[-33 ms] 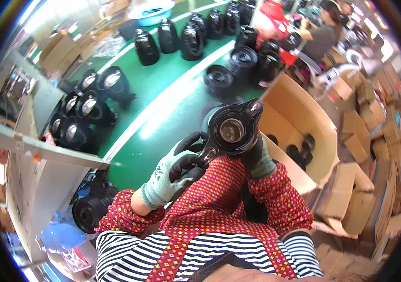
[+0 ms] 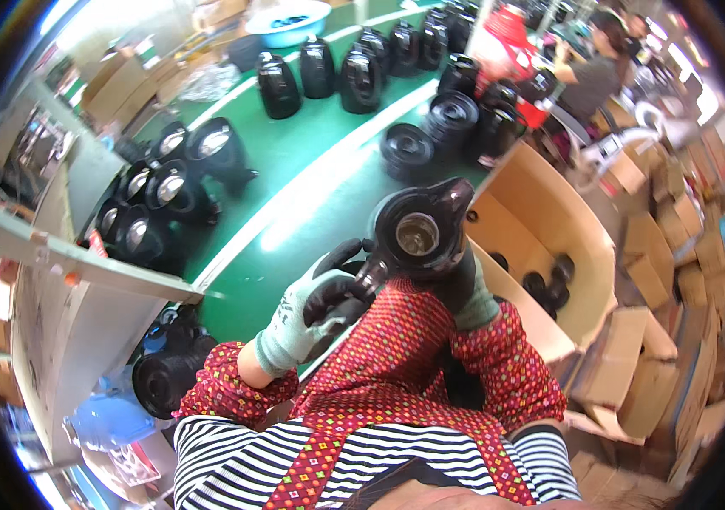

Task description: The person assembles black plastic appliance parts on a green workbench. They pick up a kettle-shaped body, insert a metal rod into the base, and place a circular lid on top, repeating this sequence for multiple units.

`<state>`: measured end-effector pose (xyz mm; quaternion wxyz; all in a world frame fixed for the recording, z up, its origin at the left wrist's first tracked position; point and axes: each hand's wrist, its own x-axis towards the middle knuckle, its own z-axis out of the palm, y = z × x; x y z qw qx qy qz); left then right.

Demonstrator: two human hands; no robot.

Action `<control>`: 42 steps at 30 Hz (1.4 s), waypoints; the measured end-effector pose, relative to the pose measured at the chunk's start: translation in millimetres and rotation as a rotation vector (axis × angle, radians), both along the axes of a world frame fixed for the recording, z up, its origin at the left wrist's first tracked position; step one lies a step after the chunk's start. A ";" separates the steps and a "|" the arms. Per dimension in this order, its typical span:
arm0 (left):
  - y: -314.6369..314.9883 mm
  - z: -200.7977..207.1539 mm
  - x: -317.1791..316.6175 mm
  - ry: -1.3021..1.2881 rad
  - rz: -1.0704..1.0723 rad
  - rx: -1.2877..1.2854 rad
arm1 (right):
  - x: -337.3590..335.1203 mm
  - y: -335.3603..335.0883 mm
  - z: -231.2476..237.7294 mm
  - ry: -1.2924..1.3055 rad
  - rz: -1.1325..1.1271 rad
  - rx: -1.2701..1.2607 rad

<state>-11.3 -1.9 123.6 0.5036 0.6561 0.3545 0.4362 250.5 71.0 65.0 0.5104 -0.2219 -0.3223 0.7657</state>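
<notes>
A glossy black vacuum jug point(image 2: 419, 240) is held in front of my red patterned apron. Its round mouth faces up toward me, showing a metallic inside, and its spout points to the upper right. My right hand point(image 2: 467, 293), in a grey-green glove with dark fingers, grips the jug's body from the right and below; its fingertips are mostly hidden. At the jug's handle, my left hand point(image 2: 307, 310), gloved alike, has its fingers curled round the handle end. Beyond the jug, black round lid-like parts point(image 2: 407, 149) lie on the green worktable point(image 2: 294, 212).
Several black jugs point(image 2: 360, 81) stand along the far side. More lie tilted at the left point(image 2: 171, 183). A cardboard box point(image 2: 515, 191) at my right holds small black parts point(image 2: 549, 285). A blue basin point(image 2: 290, 24) stands far off; another person point(image 2: 592, 72) sits at the far right.
The surroundings have shifted slightly right in the picture, and the jug slightly left. A small dark ring now shows at the box's inner wall. Both hands keep nearly the same hold.
</notes>
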 end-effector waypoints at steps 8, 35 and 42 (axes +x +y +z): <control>104.0 -41.9 -78.9 -0.050 0.488 -0.096 | -48.1 -28.7 -93.6 -0.930 -0.412 0.604; 250.3 -133.3 -251.8 1.062 1.205 0.124 | -51.4 -23.1 -67.1 -1.182 -0.150 0.797; 190.0 -93.6 -179.8 0.891 0.849 0.489 | -48.4 10.8 -49.3 -1.005 -0.242 0.733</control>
